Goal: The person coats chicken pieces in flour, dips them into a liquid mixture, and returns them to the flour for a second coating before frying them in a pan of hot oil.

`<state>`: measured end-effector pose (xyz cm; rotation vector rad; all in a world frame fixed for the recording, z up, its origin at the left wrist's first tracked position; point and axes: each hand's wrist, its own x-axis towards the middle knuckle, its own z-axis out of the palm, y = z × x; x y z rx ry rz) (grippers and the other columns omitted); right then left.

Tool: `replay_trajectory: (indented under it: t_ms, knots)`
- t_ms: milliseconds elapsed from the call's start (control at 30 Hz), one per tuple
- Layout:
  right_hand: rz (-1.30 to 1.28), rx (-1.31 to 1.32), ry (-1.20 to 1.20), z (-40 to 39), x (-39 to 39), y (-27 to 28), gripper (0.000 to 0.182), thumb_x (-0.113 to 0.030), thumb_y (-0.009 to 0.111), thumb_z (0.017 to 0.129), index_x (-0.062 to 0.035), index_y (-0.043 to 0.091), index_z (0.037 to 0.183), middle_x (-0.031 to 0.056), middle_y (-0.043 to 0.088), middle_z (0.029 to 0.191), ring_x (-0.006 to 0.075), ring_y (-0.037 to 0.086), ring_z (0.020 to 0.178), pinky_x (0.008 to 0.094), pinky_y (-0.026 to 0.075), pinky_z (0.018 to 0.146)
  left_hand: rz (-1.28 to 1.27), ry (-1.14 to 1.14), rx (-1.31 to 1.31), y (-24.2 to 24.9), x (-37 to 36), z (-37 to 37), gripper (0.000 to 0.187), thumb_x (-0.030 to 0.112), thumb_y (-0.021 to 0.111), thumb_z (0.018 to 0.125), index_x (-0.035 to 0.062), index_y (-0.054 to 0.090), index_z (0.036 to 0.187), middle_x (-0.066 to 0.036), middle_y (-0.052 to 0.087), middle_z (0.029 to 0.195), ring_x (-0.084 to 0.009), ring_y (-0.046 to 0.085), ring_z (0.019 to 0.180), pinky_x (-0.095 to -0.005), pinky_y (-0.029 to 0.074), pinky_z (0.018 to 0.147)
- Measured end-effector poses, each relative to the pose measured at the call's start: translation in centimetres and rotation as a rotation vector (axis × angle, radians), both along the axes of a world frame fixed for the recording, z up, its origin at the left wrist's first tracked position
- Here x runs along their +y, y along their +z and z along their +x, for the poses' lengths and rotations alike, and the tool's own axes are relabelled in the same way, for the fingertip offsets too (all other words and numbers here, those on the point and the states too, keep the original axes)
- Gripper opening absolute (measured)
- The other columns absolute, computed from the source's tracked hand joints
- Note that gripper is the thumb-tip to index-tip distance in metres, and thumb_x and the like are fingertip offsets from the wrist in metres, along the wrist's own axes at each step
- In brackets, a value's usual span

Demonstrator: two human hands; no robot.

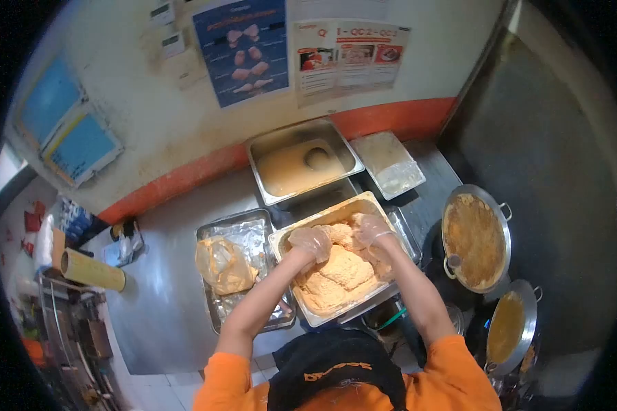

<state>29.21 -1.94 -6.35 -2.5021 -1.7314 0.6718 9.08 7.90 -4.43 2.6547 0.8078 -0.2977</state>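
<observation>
A deep metal pan at the middle holds a heap of orange-tinted flour-like coating. My left hand, in a clear plastic glove, is at the pan's left side, with its fingers at a coated lump. My right hand, gloved likewise, is on the other side of that lump, near the pan's upper right corner. Both hands are partly coated and their fingers look curled in, but where the lump ends and the loose coating begins is hard to make out.
Left of the pan, a tray holds a plastic bag. Behind stand a pan of orange liquid and a covered container. Two woks, a large one and a smaller one, stand at the right. A yellow cylinder is far left.
</observation>
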Motion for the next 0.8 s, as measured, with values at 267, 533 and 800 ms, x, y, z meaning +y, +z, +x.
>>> replay_trajectory:
  t_ms: [267,533,800]
  knots:
    - [-0.253,0.046,0.106,-3.1,1.6,3.9,0.042,-0.038,0.067,0.078,-0.0066,0.073,0.105,0.0205,0.069,0.109,0.0312,0.067,0.102,0.0402,0.051,0.087,-0.037,-0.353,0.097,-0.7,2.0,-1.5,0.036,0.036,0.06,0.08,0.0087,0.074,0.099,-0.018,0.071,0.098,-0.0341,0.069,0.091,-0.0438,0.054,0.08]
    - [0.212,0.349,-0.094,-4.4,-0.5,4.6,0.037,-0.033,0.068,0.085,-0.0068,0.068,0.111,0.0206,0.07,0.101,0.0343,0.068,0.093,0.0426,0.053,0.081,-0.341,-0.191,-0.21,1.7,1.3,-5.5,0.026,0.022,0.07,0.079,0.0095,0.067,0.103,-0.015,0.069,0.094,-0.0302,0.066,0.085,-0.0392,0.051,0.077]
    - [-0.014,0.095,-0.086,-4.2,0.1,6.3,0.034,-0.03,0.07,0.077,-0.0101,0.072,0.105,0.0213,0.07,0.102,0.0318,0.068,0.094,0.0431,0.054,0.079,-0.302,-0.015,-0.51,3.7,0.7,-8.6,0.027,0.024,0.065,0.085,0.0044,0.069,0.104,-0.018,0.07,0.096,-0.0319,0.067,0.084,-0.0386,0.052,0.076]
